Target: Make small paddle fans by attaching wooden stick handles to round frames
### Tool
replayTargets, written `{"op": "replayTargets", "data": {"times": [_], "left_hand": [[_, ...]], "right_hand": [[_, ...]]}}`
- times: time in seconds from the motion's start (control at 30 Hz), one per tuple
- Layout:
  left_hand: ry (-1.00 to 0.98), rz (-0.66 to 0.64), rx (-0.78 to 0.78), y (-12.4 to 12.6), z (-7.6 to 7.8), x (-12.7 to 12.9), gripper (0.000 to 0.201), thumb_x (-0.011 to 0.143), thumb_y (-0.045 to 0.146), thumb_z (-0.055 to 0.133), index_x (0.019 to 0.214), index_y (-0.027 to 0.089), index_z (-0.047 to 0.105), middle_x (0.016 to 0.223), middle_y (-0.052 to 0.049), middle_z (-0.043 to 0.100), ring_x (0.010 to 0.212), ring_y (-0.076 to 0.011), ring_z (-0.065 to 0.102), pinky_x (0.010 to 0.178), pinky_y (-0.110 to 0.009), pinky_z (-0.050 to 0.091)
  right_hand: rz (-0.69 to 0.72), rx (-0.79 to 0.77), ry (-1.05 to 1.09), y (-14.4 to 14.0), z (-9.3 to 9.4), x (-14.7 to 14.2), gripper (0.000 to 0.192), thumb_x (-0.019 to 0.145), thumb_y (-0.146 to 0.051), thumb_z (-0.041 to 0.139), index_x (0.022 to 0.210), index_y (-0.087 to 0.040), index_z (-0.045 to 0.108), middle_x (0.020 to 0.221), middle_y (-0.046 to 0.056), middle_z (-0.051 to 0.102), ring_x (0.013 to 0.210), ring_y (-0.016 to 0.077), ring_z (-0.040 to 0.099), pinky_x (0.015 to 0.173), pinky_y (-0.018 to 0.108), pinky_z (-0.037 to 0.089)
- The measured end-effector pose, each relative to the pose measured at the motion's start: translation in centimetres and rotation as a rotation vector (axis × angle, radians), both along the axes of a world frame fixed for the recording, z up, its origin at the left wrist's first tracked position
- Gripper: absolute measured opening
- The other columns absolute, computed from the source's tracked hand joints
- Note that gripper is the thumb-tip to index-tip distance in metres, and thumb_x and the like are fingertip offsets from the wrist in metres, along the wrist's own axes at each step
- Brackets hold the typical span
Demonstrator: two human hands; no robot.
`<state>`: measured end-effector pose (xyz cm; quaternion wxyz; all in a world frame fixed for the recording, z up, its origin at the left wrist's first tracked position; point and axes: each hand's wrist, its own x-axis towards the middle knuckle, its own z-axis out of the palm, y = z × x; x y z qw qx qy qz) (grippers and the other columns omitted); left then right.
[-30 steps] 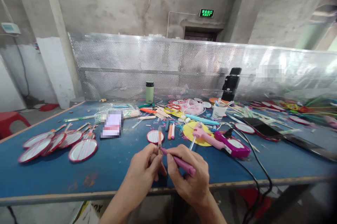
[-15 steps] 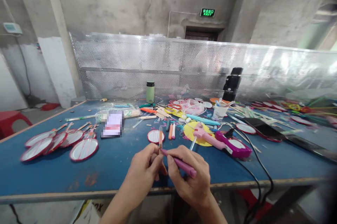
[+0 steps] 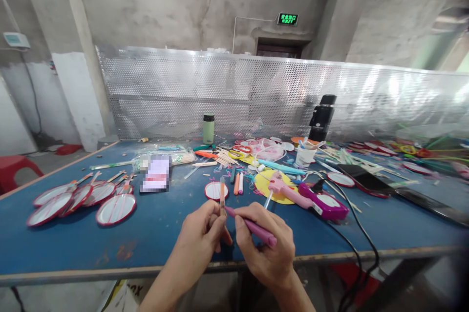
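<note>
My left hand [image 3: 201, 234] is closed around a flat craft stick [image 3: 222, 195], partly coloured orange, that stands up between thumb and fingers. In my right hand [image 3: 271, 253] is a purple-pink marker [image 3: 258, 232], its tip against or very near the stick just above the left fingertips. Behind the stick lies a round white disc with a red rim [image 3: 212, 192]; whether they are joined I cannot tell. Right of that disc, an orange marker [image 3: 236, 183] and a white-and-pink marker [image 3: 241, 183] lie side by side.
Several red-rimmed discs on sticks [image 3: 116, 209] lie at the left, near a phone [image 3: 157, 175]. A pink glue gun [image 3: 286, 190] rests on a yellow disc beside a purple box [image 3: 330, 203] with cables. Behind stand a green bottle [image 3: 208, 130], white cup [image 3: 305, 156] and black flask [image 3: 323, 119].
The marker and my right hand have shifted very slightly right. My left hand keeps its hold on the stick, and the view has moved a little.
</note>
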<state>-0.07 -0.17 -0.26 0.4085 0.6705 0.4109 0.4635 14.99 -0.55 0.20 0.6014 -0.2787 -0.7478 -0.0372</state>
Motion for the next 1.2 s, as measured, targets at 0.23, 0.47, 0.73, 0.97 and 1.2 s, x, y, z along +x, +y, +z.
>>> {"op": "replayTargets", "data": {"times": [0.23, 0.47, 0.73, 0.97, 1.2], "left_hand": [[-0.029, -0.01, 0.0, 0.13, -0.04, 0.09, 0.028, 0.094, 0.043, 0.05, 0.08, 0.019, 0.055, 0.059, 0.003, 0.062, 0.049, -0.0104, 0.049, 0.05, -0.02, 0.036], [-0.02, -0.007, -0.002, 0.08, -0.26, 0.05, 0.027, 0.096, 0.041, 0.048, 0.079, 0.019, 0.053, 0.061, 0.003, 0.062, 0.05, -0.0098, 0.05, 0.051, -0.02, 0.037], [-0.009, -0.007, -0.003, 0.0, 0.01, 0.05, 0.028, 0.096, 0.041, 0.049, 0.079, 0.02, 0.053, 0.06, 0.003, 0.062, 0.05, -0.0101, 0.049, 0.051, -0.02, 0.036], [-0.005, 0.003, 0.012, -0.13, 0.15, 0.07, 0.027, 0.095, 0.041, 0.05, 0.079, 0.02, 0.054, 0.056, 0.004, 0.059, 0.05, -0.0103, 0.048, 0.051, -0.02, 0.034], [0.001, -0.008, -0.006, -0.14, 0.15, 0.05, 0.028, 0.096, 0.042, 0.048, 0.079, 0.02, 0.052, 0.057, 0.005, 0.058, 0.05, -0.0101, 0.047, 0.051, -0.021, 0.034]], "right_hand": [[-0.01, 0.008, -0.025, -0.12, 0.12, -0.07, 0.015, 0.085, -0.008, 0.057, 0.09, -0.02, 0.064, 0.073, -0.001, 0.068, 0.059, 0.0102, 0.06, 0.059, 0.023, 0.048], [-0.035, 0.021, -0.012, -0.19, 0.09, -0.03, 0.015, 0.085, -0.009, 0.057, 0.089, -0.02, 0.065, 0.071, 0.0, 0.068, 0.058, 0.0117, 0.06, 0.058, 0.024, 0.048], [-0.028, 0.023, -0.014, -0.12, 0.19, -0.11, 0.015, 0.085, -0.008, 0.058, 0.089, -0.02, 0.065, 0.072, 0.0, 0.068, 0.058, 0.0114, 0.059, 0.058, 0.024, 0.046], [-0.009, 0.018, -0.047, -0.15, 0.34, -0.14, 0.015, 0.085, -0.008, 0.058, 0.092, -0.019, 0.066, 0.073, 0.0, 0.069, 0.06, 0.0116, 0.06, 0.059, 0.024, 0.047], [0.001, 0.017, -0.017, -0.12, -0.01, -0.05, 0.016, 0.085, -0.007, 0.059, 0.093, -0.019, 0.065, 0.074, 0.0, 0.069, 0.06, 0.0109, 0.059, 0.06, 0.023, 0.047]]}}
